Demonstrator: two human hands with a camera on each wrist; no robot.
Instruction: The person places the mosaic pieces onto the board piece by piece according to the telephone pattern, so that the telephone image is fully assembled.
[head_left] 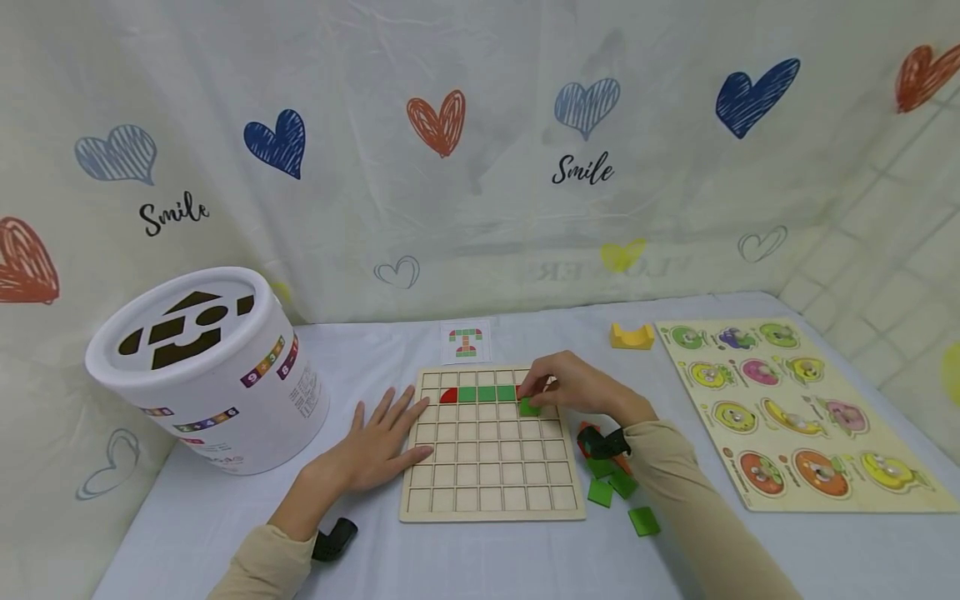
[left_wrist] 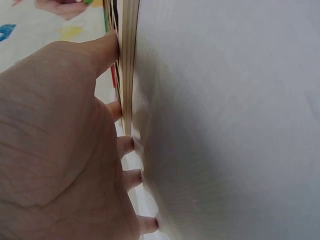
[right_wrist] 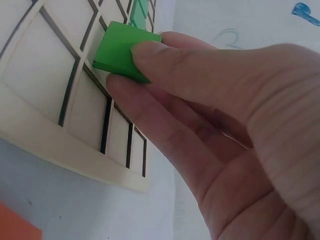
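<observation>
A wooden grid board (head_left: pixel 489 497) lies on the white cloth. Along one of its upper rows sit a red rounded tile (head_left: pixel 449 396) and several green square tiles (head_left: pixel 487 394), with a bit of red showing beside the right fingers. My right hand (head_left: pixel 573 385) pinches a green square tile (right_wrist: pixel 120 47) between thumb and fingers, tilted above the board's upper right cells. Spread out, my left hand (head_left: pixel 378 450) rests at the board's left edge; in the left wrist view its thumb and a finger touch the rim (left_wrist: pixel 129 65).
A pattern card (head_left: pixel 465 342) lies behind the board. Loose green tiles (head_left: pixel 600 492) and red ones are scattered under the right wrist. At the left stands a white shape-sorter bucket (head_left: pixel 247 400). A yellow block (head_left: pixel 632 337) and a fruit puzzle board (head_left: pixel 802 417) lie to the right.
</observation>
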